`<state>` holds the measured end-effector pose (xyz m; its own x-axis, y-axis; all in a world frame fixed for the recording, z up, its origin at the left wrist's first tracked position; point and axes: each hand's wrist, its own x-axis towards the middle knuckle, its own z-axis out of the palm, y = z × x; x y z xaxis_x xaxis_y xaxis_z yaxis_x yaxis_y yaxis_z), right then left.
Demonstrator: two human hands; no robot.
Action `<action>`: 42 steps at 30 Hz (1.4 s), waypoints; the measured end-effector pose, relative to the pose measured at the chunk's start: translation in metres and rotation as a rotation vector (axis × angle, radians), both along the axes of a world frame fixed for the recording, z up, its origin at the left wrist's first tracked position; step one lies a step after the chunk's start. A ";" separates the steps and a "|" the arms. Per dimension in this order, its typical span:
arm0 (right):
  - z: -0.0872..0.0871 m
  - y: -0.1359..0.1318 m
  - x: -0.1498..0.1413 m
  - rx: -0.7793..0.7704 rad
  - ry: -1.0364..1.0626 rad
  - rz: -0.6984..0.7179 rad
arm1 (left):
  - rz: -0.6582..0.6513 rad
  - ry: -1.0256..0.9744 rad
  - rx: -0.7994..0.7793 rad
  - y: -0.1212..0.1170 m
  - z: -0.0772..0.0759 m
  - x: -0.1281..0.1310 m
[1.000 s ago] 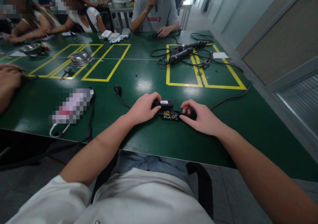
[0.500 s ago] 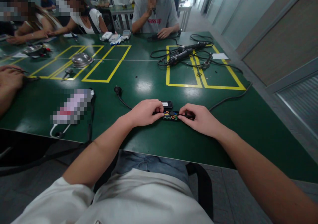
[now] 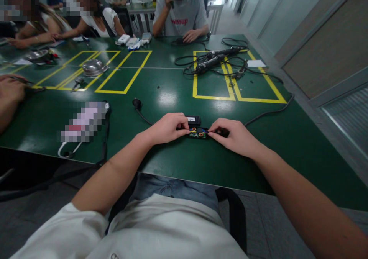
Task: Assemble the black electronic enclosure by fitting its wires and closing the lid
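Note:
An open black power adapter (image 3: 198, 133) lies on the green table with its circuit board showing, including ring-shaped coils and coloured parts. My left hand (image 3: 171, 128) is closed, thumb and fingers pinching the adapter's left end. At the other end, my right hand (image 3: 234, 136) pinches with thumb and forefinger where the black cable (image 3: 260, 117) meets the case; the exact grip is partly hidden. Just behind the board rests a black cover with a white label (image 3: 193, 120). A second cord with a black plug (image 3: 137, 104) runs toward my left hand.
Two corded electric screwdrivers (image 3: 211, 63) lie in tangled cables at the back right. A metal bowl (image 3: 94, 67) stands back left. Nearer are a pixelated pink object (image 3: 86, 121) and another person's hand (image 3: 11, 92). Across the table a person holds a microphone (image 3: 171, 2).
My right hand has shifted slightly right, its fingertips at the adapter's right end. My left hand stays nearly in place. The person opposite has moved the raised hand up and left.

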<state>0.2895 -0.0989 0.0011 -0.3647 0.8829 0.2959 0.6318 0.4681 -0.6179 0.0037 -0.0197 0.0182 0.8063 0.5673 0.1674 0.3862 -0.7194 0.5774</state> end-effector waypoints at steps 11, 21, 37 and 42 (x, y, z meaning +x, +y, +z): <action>-0.001 0.000 -0.001 0.030 -0.028 -0.022 | 0.176 0.062 0.147 0.009 -0.015 0.006; -0.002 -0.002 -0.003 -0.057 0.025 -0.052 | 0.030 -0.170 0.146 -0.003 -0.004 0.002; 0.001 -0.004 -0.005 -0.080 0.013 -0.036 | -0.060 -0.069 0.038 -0.008 -0.004 0.006; -0.002 -0.004 -0.004 -0.076 0.018 -0.059 | 0.150 -0.090 0.059 -0.006 -0.006 0.007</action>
